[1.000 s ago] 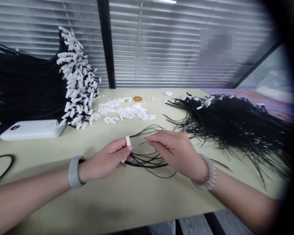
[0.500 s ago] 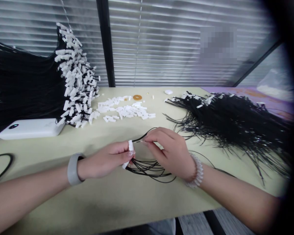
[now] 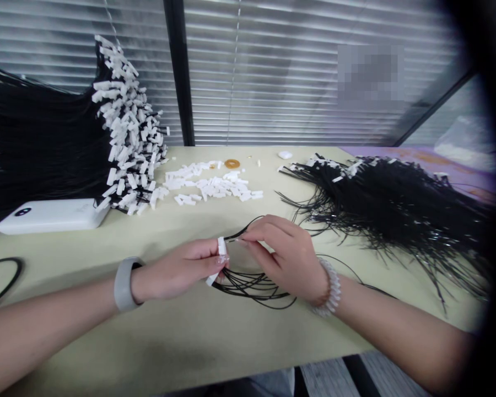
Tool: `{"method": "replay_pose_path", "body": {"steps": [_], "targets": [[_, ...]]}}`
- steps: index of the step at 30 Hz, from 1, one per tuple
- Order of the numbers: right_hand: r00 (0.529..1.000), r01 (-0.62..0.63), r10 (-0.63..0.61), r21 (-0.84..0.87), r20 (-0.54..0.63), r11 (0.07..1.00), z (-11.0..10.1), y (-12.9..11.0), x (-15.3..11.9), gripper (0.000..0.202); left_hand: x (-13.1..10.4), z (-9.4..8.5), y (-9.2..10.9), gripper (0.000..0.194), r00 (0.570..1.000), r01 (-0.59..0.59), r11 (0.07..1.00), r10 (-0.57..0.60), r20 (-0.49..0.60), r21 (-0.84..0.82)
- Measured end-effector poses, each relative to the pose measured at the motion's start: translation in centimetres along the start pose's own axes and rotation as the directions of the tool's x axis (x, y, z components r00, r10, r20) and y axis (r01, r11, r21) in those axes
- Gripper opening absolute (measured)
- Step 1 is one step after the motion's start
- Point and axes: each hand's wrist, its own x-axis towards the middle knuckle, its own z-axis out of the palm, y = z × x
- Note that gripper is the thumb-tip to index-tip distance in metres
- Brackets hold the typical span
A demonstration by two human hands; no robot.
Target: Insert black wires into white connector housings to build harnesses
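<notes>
My left hand pinches a white plastic connector between thumb and fingers, and a second white piece pokes out below the thumb. Black wires run from the grip in a loose loop toward the right. Just right of the connector, my right hand has thumb and forefinger closed on a thin black wire whose pale tip points at the connector. Whether the tip touches the connector is too small to tell. The right hand's other fingers are curled and partly hidden.
Loose white connectors lie behind my hands, near an orange ring. At left a big bundle of connector-ended black wires stands by a white phone-like device. Another pile of black wires covers the right side.
The wire tip in my right fingers sits slightly nearer the connector. Both hands keep their grips and have hardly moved.
</notes>
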Motion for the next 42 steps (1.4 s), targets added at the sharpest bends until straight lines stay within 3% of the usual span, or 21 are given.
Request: {"method": "replay_pose_path", "body": {"steps": [11,20,24,28,32,35,38,42], "targets": [[0.998,0.031,-0.028,-0.047,0.060,0.998,0.1,0.3,-0.2,0.008,0.0,-0.2,-0.1,0.021,1.000,0.010,1.000,-0.010,0.009,0.019],[0.946,0.321,-0.287,-0.306,0.152,0.896,0.0,0.6,0.2,0.014,-0.1,-0.4,-0.2,0.023,0.999,0.021,0.997,-0.023,0.023,0.077],[0.924,0.380,-0.328,-0.361,0.197,0.852,0.1,0.5,0.3,0.015,-0.1,-0.5,-0.2,0.023,1.000,-0.004,0.992,0.001,0.022,0.124],[0.945,0.324,-0.276,-0.383,0.176,0.865,-0.1,0.3,0.6,0.014,0.2,-0.2,-0.4,0.022,1.000,0.009,0.997,-0.007,-0.026,0.081],[0.974,0.217,-0.222,-0.450,0.042,0.866,-1.1,-0.7,0.8,0.009,0.5,0.1,-0.6,0.026,0.979,0.025,1.000,-0.025,-0.202,-0.003],[0.975,0.173,-0.101,-0.391,0.197,0.904,-1.6,-1.4,0.5,0.019,0.7,0.3,-0.6,0.027,0.947,0.039,0.997,-0.060,-0.317,-0.071],[0.924,0.084,0.059,-0.349,0.378,0.933,-1.2,-1.5,-0.1,0.025,0.7,0.3,-0.4,0.026,0.936,0.033,0.994,-0.067,-0.347,-0.105],[0.896,0.097,0.083,-0.374,0.436,0.922,-0.4,-1.2,-0.4,0.022,0.7,0.4,-0.3,0.025,0.924,0.039,0.993,-0.080,-0.375,-0.114]]}}
